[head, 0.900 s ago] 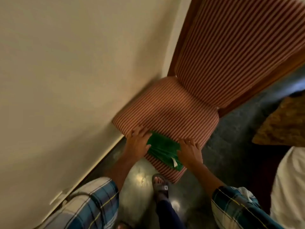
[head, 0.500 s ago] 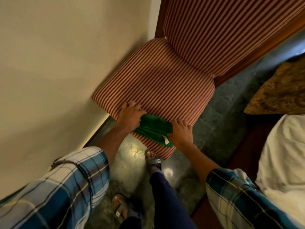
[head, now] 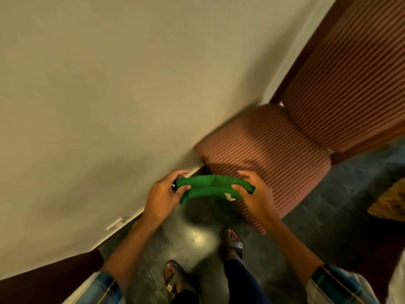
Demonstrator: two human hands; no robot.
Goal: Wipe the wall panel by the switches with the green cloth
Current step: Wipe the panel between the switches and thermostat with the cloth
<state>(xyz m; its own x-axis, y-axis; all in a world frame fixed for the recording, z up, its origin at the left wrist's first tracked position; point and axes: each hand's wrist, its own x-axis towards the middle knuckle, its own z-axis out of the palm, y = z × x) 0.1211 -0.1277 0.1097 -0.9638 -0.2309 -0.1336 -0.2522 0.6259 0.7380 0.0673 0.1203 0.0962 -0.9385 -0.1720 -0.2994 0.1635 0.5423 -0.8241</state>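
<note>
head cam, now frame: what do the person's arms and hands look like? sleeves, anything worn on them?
Both forearms are bare, with plaid sleeves in blue, white and dark bands pushed up near the elbows: the left sleeve has thin yellow lines, the right sleeve shows a dark cuff edge. The left hand and right hand are gloveless. No ring, watch or bracelet is visible, though the picture is blurred.

A: Where's the green cloth (head: pixel 210 187)?
B: Folded, gripped at each end by the left hand (head: pixel 163 195) and right hand (head: pixel 255 194), above the floor (head: pixel 197 235), near the striped chair (head: pixel 269 154).
</note>
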